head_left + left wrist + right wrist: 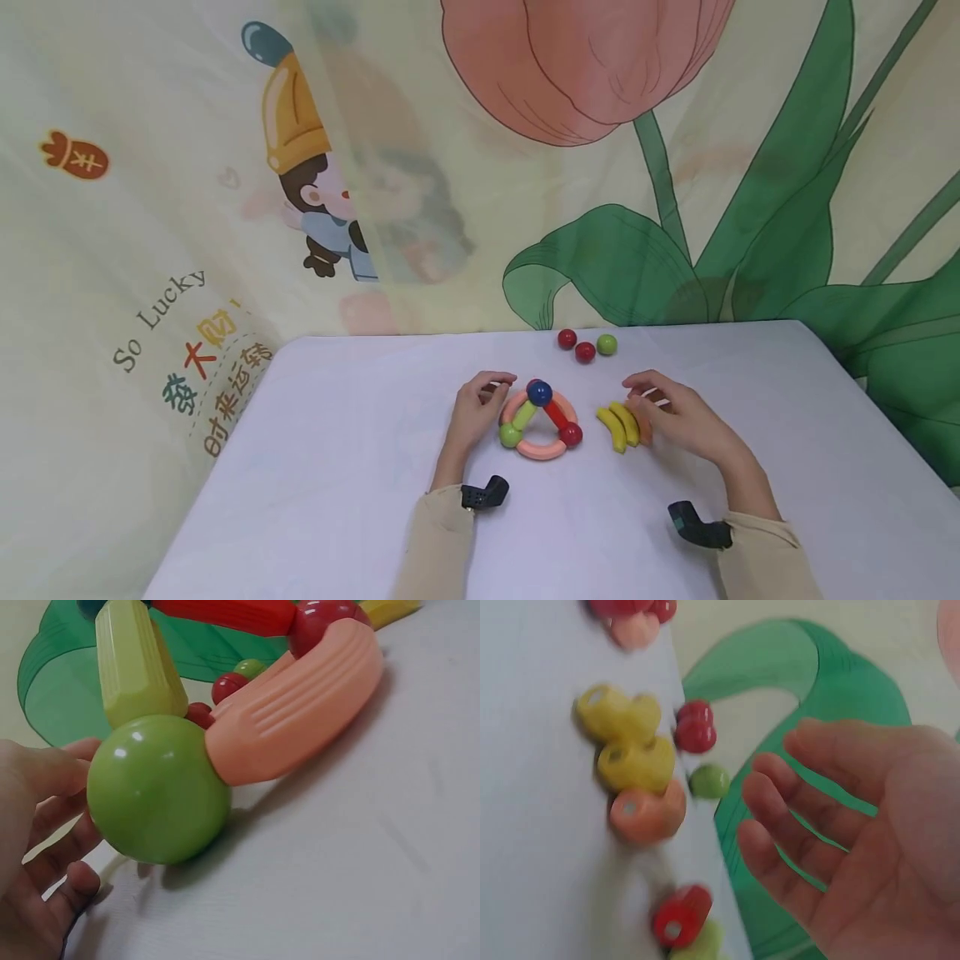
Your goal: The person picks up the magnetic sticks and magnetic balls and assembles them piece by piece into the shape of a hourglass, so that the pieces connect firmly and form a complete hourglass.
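Note:
A magnetic construction toy [542, 451] stands on the table: curved pink sticks form a ring, with a green ball [159, 789] and a red ball [571, 434] on it. From these balls a light-green stick [140, 664] and a red stick [556, 415] rise to a blue ball [539, 392]. My left hand [478, 408] is at its left side, fingers loosely bent by the green ball; whether they touch it I cannot tell. Holding nothing, my right hand [681, 418] hovers beside two curved yellow sticks [618, 427] and a curved orange stick [649, 815].
Two red balls [576, 346] and a loose green ball [607, 344] lie near the table's back edge. A short red stick [682, 915] and a light-green stick [699, 943] lie past the orange one. A printed cloth [600, 167] hangs behind the white table [337, 500].

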The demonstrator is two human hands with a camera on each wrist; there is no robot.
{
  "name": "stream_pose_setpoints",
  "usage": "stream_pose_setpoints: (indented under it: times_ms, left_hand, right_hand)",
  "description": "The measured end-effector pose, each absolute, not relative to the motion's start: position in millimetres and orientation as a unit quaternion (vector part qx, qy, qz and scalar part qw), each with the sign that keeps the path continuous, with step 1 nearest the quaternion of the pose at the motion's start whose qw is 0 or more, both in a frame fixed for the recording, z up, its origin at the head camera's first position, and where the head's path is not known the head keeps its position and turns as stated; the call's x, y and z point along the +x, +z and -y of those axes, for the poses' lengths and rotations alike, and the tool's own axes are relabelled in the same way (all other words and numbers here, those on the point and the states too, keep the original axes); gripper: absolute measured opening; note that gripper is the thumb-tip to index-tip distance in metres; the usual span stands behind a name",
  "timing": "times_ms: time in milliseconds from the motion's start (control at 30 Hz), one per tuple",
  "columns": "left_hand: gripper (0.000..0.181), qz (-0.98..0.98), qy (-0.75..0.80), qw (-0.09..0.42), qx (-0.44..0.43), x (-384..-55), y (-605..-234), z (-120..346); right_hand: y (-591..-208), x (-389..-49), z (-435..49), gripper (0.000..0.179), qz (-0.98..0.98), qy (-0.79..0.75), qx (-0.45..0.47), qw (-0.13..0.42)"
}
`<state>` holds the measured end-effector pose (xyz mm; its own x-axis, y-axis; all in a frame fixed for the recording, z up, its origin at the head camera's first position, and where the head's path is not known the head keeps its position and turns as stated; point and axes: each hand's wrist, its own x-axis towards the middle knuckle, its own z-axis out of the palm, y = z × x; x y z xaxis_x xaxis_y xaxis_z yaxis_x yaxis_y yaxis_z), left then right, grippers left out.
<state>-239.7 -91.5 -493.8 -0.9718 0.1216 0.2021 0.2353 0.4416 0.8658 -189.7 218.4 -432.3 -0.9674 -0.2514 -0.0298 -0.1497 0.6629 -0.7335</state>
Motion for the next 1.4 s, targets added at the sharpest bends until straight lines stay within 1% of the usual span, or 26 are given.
stream_pose_setpoints:
  times_ms: [167, 300, 367, 467, 567, 767, 967, 1000, 1200, 1400]
  left_hand:
    - [0.02, 0.846, -0.524, 0.071, -0.073, -228.2, -496.2, 94.7]
    - [0.02, 0.826, -0.553, 0.094, -0.054, -219.2, -496.1, 92.1]
    - [0.02, 0.812, -0.572, 0.102, -0.05, -213.9, -495.1, 89.3]
    - [0.019, 0.798, -0.593, 0.098, -0.041, -206.6, -495.1, 85.4]
    - [0.019, 0.792, -0.602, 0.097, -0.037, -200.4, -496.0, 83.5]
    - [0.02, 0.801, -0.59, 0.089, -0.048, -195.8, -496.5, 82.3]
    - [0.022, 0.805, -0.583, 0.071, -0.082, -182.7, -463.8, 80.1]
    - [0.022, 0.804, -0.584, 0.07, -0.087, -182.5, -463.4, 79.7]
    - [0.024, 0.803, -0.586, 0.053, -0.092, -193.2, -491.0, 80.7]
    - [0.028, 0.797, -0.593, 0.036, -0.106, -191.3, -492.2, 80.1]
  right_hand:
    - [-446.0, -175.8, -240.9, 0.037, -0.919, -0.392, -0.03, 0.008]
    - [-458.0, -166.3, -256.5, 0.043, -0.914, -0.401, 0.056, -0.028]
    - [-464.8, -162.2, -263.3, 0.045, -0.908, -0.405, 0.099, -0.04]
    - [-475.3, -157.9, -269.9, 0.046, -0.901, -0.406, 0.145, -0.042]
    - [-482.6, -156.1, -273.0, 0.046, -0.904, -0.4, 0.149, -0.037]
    - [-485.1, -159.0, -272.6, 0.049, -0.919, -0.377, 0.111, -0.009]
    - [-482.4, -163.1, -270.8, 0.049, -0.926, -0.366, 0.094, -0.001]
    - [-482.2, -163.5, -270.9, 0.048, -0.926, -0.365, 0.094, -0.003]
    - [-484.8, -165.6, -270.1, 0.047, -0.925, -0.367, 0.101, 0.0]
    - [-484.4, -163.7, -271.9, 0.048, -0.924, -0.366, 0.115, 0.008]
